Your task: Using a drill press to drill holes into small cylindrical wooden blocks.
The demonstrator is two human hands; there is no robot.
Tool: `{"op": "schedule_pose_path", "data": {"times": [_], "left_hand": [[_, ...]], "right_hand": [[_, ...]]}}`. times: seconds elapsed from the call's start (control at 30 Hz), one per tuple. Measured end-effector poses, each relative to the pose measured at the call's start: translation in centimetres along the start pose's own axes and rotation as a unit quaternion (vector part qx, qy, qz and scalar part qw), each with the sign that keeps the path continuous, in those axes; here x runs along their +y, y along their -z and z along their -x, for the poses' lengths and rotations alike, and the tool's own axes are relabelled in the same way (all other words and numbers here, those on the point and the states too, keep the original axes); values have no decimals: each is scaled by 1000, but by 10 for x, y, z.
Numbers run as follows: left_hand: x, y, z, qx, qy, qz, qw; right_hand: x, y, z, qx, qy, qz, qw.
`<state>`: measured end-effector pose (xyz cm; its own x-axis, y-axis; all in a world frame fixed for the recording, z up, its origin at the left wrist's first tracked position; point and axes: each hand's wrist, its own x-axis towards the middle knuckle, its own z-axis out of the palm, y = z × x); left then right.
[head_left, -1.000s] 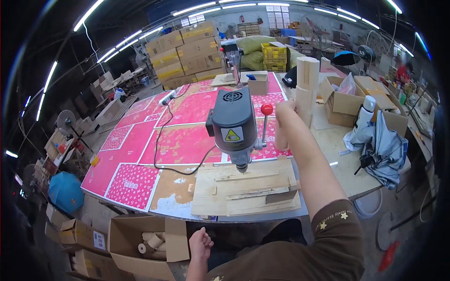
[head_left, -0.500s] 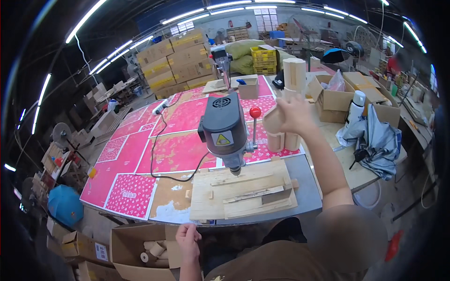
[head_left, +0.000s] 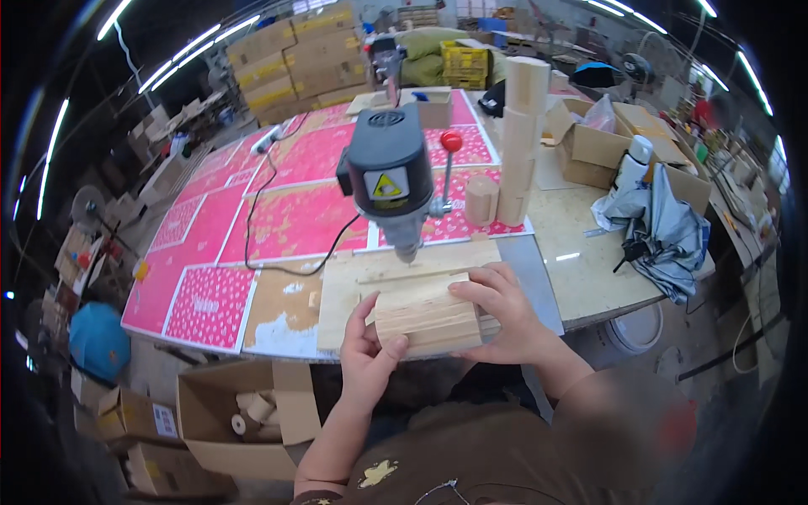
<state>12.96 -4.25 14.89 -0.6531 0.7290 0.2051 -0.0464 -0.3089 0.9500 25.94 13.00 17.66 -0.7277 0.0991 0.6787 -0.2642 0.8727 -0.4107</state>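
Above the front of a pale wooden board (head_left: 345, 286), I hold a wooden block (head_left: 429, 318) on its side; it looks rounded, with lengthwise ridges. My left hand (head_left: 368, 358) grips its left end, thumb in front. At the other end, my right hand (head_left: 503, 313) has its fingers closed round the block. Just beyond stands a dark grey bench drill (head_left: 389, 160), its chuck (head_left: 407, 251) over the board. The block and hands hide part of the board. A tall stack of wooden blocks (head_left: 520, 135) rises behind, with a single short block (head_left: 482, 200) beside it.
A red-knobbed lever (head_left: 452, 141) sticks up at the drill's right. The drill's black cord (head_left: 251, 227) loops over the pink-covered table (head_left: 295, 198). An open carton (head_left: 244, 454) holding drilled wooden pieces stands below left. A silvery umbrella (head_left: 665, 236) and a spray can (head_left: 633, 164) lie right.
My right hand has come from the stack to the board with a wooden block. My left hand has risen from the table's front edge and taken hold of its left end.
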Motion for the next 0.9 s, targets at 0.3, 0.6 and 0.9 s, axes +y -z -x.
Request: {"op": "schedule_pose_path", "data": {"times": [0.3, 0.6, 0.9], "left_hand": [[-25, 70, 2, 263, -4, 43, 964], [-71, 83, -10, 259, 98, -53, 959], [-93, 62, -28, 135, 157, -12, 978]], "right_hand": [[51, -42, 27, -16, -124, 98, 987], [87, -66, 49, -30, -150, 229, 961], [87, -63, 47, -79, -128, 185, 971]]}}
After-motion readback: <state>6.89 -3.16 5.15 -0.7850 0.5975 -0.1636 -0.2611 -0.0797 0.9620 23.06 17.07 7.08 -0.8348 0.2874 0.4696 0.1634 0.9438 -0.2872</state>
